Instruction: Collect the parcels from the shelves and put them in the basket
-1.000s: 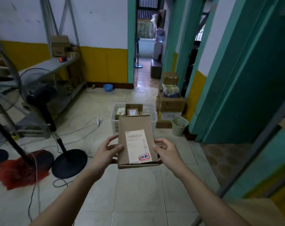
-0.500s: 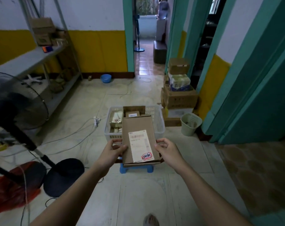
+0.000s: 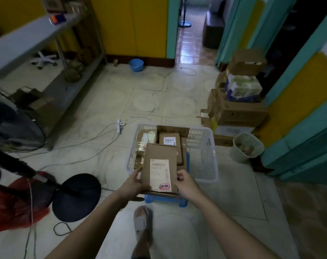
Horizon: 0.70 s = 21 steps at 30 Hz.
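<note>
Closed in on white basket [image 3: 205, 157]: cardboard parcel [image 3: 159, 165] now over its near rim, left hand [image 3: 133, 182] and right hand [image 3: 185, 184] gripping its sides; drop-in next

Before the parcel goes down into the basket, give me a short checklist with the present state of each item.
1. Both hands grip the parcel, left hand and right hand on opposite edges: ok.
2. Parcel held over the near end of the basket: ok.
3. Room left in the basket, bare on its right side: ok.
4. Parcels already inside lie flat: ok.
5. Blue stool under the basket stands steady: cannot tell.
</note>
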### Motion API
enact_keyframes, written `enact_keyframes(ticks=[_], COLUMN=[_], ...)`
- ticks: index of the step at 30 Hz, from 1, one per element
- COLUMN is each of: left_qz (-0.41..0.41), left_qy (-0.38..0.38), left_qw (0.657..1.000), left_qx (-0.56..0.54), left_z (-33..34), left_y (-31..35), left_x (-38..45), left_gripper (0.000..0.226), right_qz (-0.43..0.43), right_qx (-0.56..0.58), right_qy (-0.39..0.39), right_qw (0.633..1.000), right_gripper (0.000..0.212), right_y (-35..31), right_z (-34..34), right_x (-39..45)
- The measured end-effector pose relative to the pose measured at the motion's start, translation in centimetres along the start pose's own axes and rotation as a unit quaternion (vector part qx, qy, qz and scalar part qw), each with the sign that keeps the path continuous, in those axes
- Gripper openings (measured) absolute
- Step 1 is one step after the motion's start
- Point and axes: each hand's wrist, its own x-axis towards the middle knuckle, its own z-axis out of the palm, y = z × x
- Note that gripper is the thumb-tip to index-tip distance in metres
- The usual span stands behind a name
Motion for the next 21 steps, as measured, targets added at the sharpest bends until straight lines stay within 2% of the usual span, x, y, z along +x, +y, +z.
enact_keyframes(ticks=[2, 6, 13, 15, 18, 21], left_qz=[-0.001, -0.021, -0.067, -0.079, -0.082, -0.086], left_qy=[-0.001, -0.005, -0.028, -0.025, -0.007, 0.021], left_qw=[1.0, 0.999, 0.994, 0.991, 0.991, 0.993], left_qx=[0.002, 0.033, 0.086, 0.101, 0.104, 0.083], left_z=[-0.7, -1.0, 0.9, 1.5, 2.3, 2.6], left_y=[1.0, 2.7, 4.3, 4.2, 0.6, -0.1], left_x=[4.4, 11.7, 20.0, 22.2, 27.2, 28.9], left_gripper=[0.087, 0.09, 0.045, 0.056, 0.099, 0.097], right_qz=[0.028, 0.074, 0.127, 0.129, 0.139, 0.14], right_qx=[0.014, 0.021, -0.021, -0.031, -0.047, -0.027], right_qy=[0.027, 0.071, 0.114, 0.117, 0.115, 0.109], right_qw=[0.999, 0.994, 0.985, 0.984, 0.983, 0.984], right_gripper=[0.007, 0.01, 0.011, 0.011, 0.01, 0.01], right_y=[-0.2, 1.4, 0.2, 0.9, 2.2, 3.3], right_z=[0.2, -0.3, -3.0, -3.5, -3.3, -2.6], right_x=[4.1, 12.0, 18.6, 21.0, 24.6, 27.1])
